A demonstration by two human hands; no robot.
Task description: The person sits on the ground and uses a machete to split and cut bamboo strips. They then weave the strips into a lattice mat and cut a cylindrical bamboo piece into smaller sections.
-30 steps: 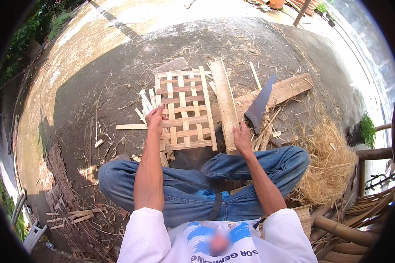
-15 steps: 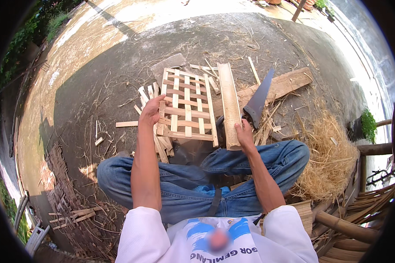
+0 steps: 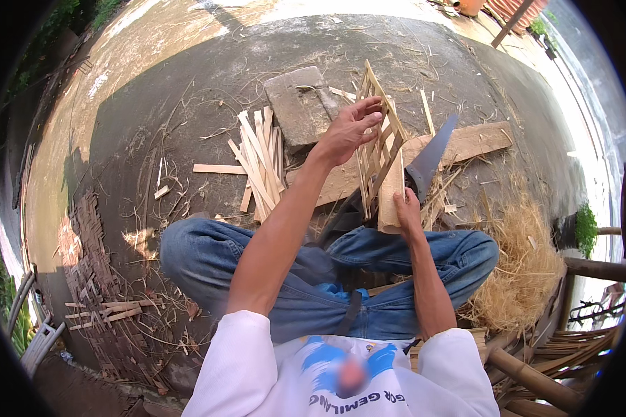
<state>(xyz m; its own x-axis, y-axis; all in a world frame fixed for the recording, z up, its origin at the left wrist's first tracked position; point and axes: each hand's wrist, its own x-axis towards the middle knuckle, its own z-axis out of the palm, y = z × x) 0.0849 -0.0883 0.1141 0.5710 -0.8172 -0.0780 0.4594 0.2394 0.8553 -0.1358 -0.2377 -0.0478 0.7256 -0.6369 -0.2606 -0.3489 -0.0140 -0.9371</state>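
"Lattice panel [image 3: 396,146] of woven slats stood tilted, almost edge-on, before a person seated cross-legged in blue jeans [image 3: 202,254]. Where were the hands?"

"Apart. The left hand [image 3: 349,135] was raised at the panel's left face, fingers partly spread; whether they gripped the slats, I could not tell. The right hand [image 3: 408,210], lower down, was clamped on the near end of a pale, trough-shaped length of wood [image 3: 388,208]."

"And how did the two pieces sit?"

"Side by side above the right leg, the panel to the left and partly covering the trough."

"What surrounded them?"

"A handsaw [image 3: 432,149] just to the right, its dark blade crossing in front of a broad plank [image 3: 476,142]. Loose pale strips [image 3: 257,160] were heaped to the left, near a concrete block [image 3: 292,111], and a mound of straw-like shavings [image 3: 515,278] spread beyond the right knee."
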